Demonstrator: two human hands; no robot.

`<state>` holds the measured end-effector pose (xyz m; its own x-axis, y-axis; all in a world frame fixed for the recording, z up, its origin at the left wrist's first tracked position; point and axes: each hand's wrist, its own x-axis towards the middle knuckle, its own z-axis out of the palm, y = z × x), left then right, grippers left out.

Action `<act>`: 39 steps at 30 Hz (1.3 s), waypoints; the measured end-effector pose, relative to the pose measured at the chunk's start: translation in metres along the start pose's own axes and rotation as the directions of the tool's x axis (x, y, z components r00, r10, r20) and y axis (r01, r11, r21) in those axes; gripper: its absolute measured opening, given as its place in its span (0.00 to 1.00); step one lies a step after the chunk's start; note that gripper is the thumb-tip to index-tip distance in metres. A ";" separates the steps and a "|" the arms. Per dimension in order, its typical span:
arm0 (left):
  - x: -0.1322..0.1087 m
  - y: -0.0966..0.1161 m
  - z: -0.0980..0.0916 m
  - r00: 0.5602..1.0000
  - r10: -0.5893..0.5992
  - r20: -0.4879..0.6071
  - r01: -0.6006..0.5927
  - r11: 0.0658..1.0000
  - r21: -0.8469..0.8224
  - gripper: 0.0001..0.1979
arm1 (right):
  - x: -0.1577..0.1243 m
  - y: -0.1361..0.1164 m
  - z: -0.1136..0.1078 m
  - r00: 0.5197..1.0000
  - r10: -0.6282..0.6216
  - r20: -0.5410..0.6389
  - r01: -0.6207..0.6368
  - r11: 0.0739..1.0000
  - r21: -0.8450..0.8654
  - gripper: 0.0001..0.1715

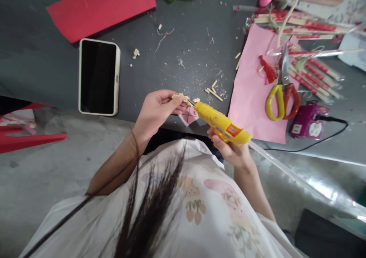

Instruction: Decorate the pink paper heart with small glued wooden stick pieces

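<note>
Just in from the near edge of the worktop (137, 84), the left hand (156, 110) is clamping its grip on a small cream cluster (177, 96). The right hand (233, 152) is wrapping its grip around a yellow glue gun (219, 121), whose nozzle is pointing at the cluster.

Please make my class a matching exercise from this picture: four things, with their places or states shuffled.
1. Yellow glue gun
2. Longer pale knobbly piece
3. Scissors
4. Purple box

A. Lying partly on pink paper
B. Held in the right hand
C. Joined to a black cable
D. Pinched in the left hand

Pairs: 1-B; 2-D; 3-A; 4-C
</note>
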<state>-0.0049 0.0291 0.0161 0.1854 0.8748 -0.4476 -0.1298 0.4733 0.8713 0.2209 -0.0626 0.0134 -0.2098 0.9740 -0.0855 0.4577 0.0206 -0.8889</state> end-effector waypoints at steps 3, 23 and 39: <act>-0.001 0.000 0.000 1.000 0.000 -0.001 0.000 1.000 0.003 0.15 | 0.000 0.001 0.000 1.000 0.003 0.010 -0.003 1.000 0.004 0.07; -0.002 0.002 0.001 1.000 -0.013 -0.021 0.014 0.999 0.032 0.17 | -0.001 -0.001 0.000 1.000 0.009 0.013 -0.009 1.000 -0.011 0.10; -0.002 0.002 0.001 1.000 -0.003 -0.016 0.004 0.999 0.037 0.17 | -0.003 -0.001 0.003 1.000 -0.029 -0.007 0.028 0.999 -0.017 0.12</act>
<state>-0.0051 0.0281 0.0190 0.1702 0.8749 -0.4535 -0.0933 0.4725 0.8764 0.2187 -0.0665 0.0131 -0.2172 0.9745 -0.0571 0.4663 0.0522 -0.8831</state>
